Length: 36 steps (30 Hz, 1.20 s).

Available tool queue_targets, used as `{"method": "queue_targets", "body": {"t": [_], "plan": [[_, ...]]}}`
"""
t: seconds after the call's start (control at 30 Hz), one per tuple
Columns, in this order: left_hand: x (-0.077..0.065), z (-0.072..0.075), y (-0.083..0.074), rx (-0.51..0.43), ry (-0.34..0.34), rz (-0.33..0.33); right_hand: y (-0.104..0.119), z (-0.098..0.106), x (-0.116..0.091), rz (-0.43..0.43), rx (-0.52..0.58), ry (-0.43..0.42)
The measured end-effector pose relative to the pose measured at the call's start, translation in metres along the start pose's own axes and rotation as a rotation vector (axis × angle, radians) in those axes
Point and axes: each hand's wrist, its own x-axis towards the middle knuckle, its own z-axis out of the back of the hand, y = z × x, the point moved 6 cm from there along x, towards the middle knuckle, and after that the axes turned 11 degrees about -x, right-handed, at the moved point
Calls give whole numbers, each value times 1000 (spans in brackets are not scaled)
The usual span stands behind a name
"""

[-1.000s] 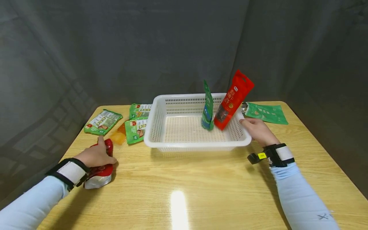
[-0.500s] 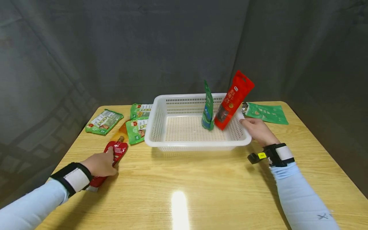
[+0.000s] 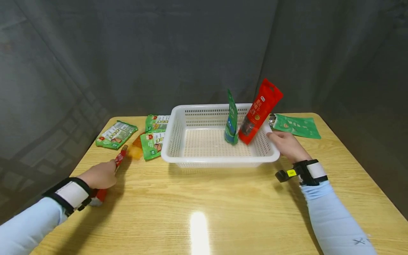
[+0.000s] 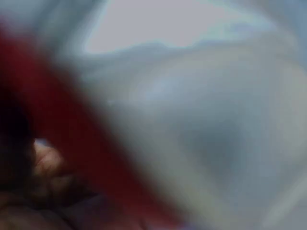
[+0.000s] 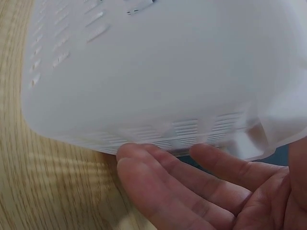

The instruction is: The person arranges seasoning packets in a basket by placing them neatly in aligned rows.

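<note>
My left hand grips a red spouted pouch at the left of the table, its capped spout pointing away from me. Blurred and very close, the pouch's silvery bottom and red edge fill the left wrist view. At the right end of a white slotted plastic basket, my right hand holds the rim, thumb on top. Its fingers curl under the rim along the outer wall in the right wrist view. Inside the basket, a green packet stands upright and a long red packet leans on the right wall.
Green-and-white packets lie left of the basket, another packet behind them. An orange see-through packet lies between. Flat behind my right hand is a green pouch. Dark cloth hangs beyond the table.
My left hand has taken hold of the red pouch, which was lying flat under it, and turned it on edge. My right hand stays on the basket rim.
</note>
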Motion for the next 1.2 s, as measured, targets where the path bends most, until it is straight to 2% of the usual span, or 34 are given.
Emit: {"method": "queue_targets", "body": {"t": [0.1, 0.23, 0.33, 0.43, 0.6, 0.73, 0.9, 1.03, 1.1, 1.2], "plan": [[-5, 14, 5, -167, -33, -32, -1, 1, 0, -4, -3, -1], [-10, 27, 8, -392, -43, -41, -2, 2, -1, -4, -4, -4], [-12, 37, 7, -497, -79, -25, -3, 3, -2, -4, -2, -5], [-15, 50, 0, -582, -158, -45, -3, 4, -2, -5, 0, -8], [-21, 73, -24, -615, -313, -156, -4, 5, -2, -4, 4, -14], [-20, 88, -46, -616, -394, -232, -4, 4, -1, -4, 10, -14], [-12, 98, -71, -669, -431, -270, -5, 3, 1, -5, 8, -22], [-3, 99, -89, -705, -424, -309, -5, 1, 2, -5, 16, -23], [1, 100, -99, -702, -427, -342, -5, 0, 3, -1, 22, -20], [8, 104, -117, -683, -438, -430, -5, 0, 3, -1, 24, -19]]}}
